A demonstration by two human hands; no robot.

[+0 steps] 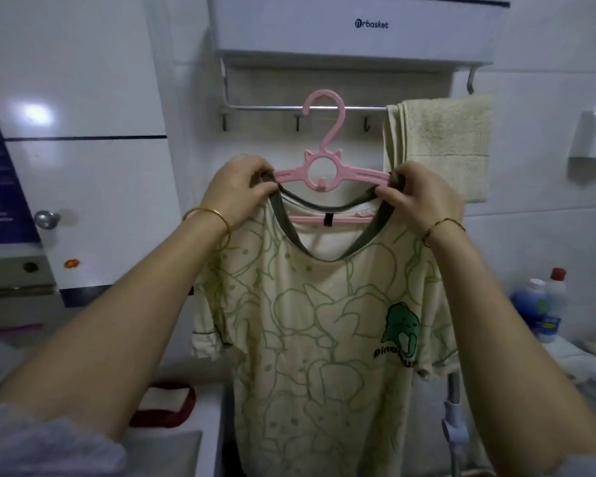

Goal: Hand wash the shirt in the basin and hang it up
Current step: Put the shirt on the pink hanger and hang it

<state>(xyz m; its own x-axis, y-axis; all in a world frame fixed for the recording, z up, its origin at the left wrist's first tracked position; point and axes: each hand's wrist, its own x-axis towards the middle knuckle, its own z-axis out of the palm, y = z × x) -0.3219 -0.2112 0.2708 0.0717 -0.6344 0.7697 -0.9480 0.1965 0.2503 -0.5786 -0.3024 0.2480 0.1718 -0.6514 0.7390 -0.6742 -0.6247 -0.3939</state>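
A cream shirt [317, 339] with green leaf outlines, a dark green collar and a green dinosaur print hangs down in front of me on a pink plastic hanger [324, 166]. The hanger's hook sits over a metal rail [262, 107] on the wall. My left hand [238, 187] pinches the collar at the hanger's left shoulder. At the right shoulder, my right hand [417, 194] pinches the collar too. The basin is hidden below the shirt.
A beige towel [441, 142] hangs on the rail's right end, under a white wall cabinet [355, 25]. Bottles [544, 304] stand on a ledge at right. A red cloth [169, 404] lies on the counter at lower left. A white door with a round knob [46, 219] is at left.
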